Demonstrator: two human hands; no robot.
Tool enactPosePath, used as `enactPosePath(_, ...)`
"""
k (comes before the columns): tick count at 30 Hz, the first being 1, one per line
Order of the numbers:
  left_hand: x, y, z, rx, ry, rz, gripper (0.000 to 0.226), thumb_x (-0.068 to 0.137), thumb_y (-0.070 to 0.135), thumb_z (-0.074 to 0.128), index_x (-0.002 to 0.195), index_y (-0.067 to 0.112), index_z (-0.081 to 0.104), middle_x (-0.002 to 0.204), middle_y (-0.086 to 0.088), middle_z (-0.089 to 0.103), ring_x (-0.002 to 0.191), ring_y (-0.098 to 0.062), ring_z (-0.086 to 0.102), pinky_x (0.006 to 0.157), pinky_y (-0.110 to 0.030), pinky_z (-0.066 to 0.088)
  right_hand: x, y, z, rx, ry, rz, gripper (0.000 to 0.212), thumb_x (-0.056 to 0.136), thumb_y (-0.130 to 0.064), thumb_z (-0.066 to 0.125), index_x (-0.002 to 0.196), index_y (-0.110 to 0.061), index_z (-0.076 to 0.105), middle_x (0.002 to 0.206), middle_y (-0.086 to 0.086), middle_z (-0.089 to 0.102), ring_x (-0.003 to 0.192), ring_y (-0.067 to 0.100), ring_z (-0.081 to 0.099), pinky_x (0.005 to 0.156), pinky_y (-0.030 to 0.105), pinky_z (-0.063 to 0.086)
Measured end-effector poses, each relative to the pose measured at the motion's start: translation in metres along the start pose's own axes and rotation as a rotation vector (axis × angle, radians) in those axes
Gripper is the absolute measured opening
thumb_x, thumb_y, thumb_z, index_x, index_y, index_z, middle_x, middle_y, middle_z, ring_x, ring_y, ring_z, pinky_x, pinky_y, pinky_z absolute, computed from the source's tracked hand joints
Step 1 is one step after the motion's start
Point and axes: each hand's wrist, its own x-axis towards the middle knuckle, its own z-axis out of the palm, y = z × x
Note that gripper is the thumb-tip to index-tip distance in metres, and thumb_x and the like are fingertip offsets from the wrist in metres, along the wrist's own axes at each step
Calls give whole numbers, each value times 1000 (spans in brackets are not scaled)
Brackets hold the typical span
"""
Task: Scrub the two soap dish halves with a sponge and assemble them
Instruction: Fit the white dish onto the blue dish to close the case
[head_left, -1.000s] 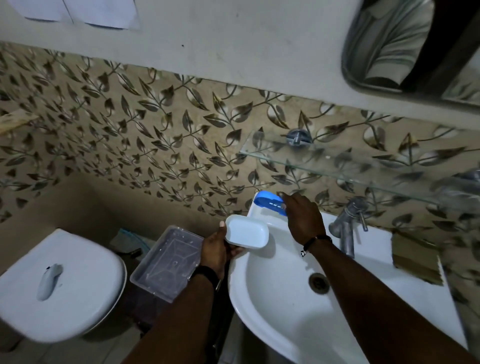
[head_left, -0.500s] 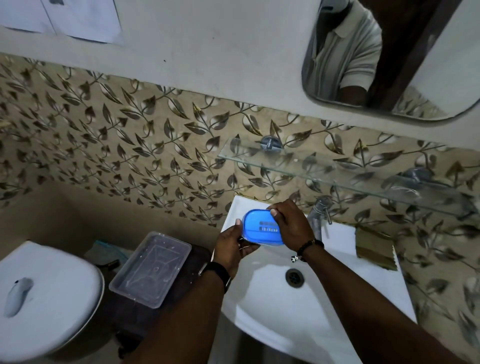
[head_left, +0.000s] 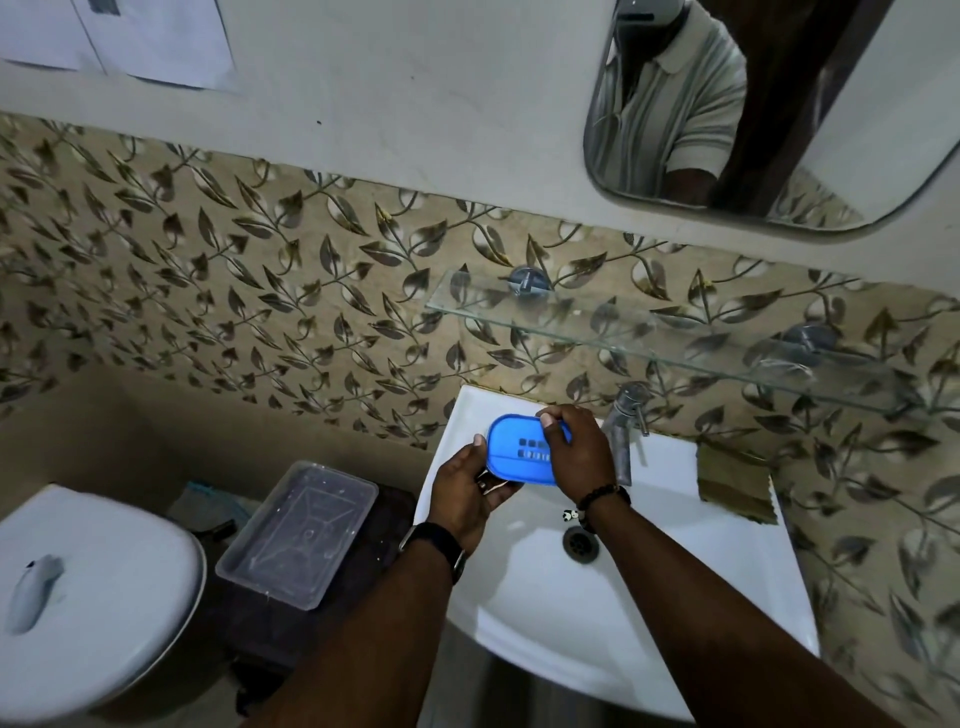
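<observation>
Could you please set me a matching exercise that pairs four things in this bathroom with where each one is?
Things:
1. blue slotted plastic soap dish half
2. clear rectangular plastic container
3. long glass shelf
4. grey metal tap

Places:
A. mounted on the leaf-patterned wall, above the tap
B. between the white toilet lid and the white sink
C. held by the left hand and right hand over the sink
D. at the sink's back rim, just right of the hands

Pairs: 1-C, 2-B, 3-A, 4-D
</observation>
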Motion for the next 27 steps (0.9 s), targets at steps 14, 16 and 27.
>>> enactPosePath(14, -7, 10, 1, 145, -95, 61, 44, 92, 64, 49, 112, 34, 74, 118, -4, 72, 111, -22, 66, 78, -42, 60, -17, -7, -25, 44, -49, -141, 29, 100, -23, 55, 127, -15, 61, 122, 1, 56, 114, 8, 51, 100, 11, 37)
enactPosePath(16, -10, 14, 5, 122, -96, -19, 58, 83, 75, 49, 112, 32, 74, 122, -11, 70, 108, -31, 69, 77, -47, 60, -23, -11, -28, -71, -38, -277, 38, 98, -30, 51, 131, -12, 57, 121, 0, 51, 111, 2, 45, 95, -1, 29)
enactPosePath(27, -16, 23, 19, 121, -254, 90, 54, 84, 31, 75, 135, 29, 58, 126, -19, 66, 101, -31, 71, 80, -44, 59, -41, -17, -46, -302, 12, -688, 57, 95, -42, 53, 133, 0, 55, 127, 17, 50, 120, 27, 47, 101, 32, 43)
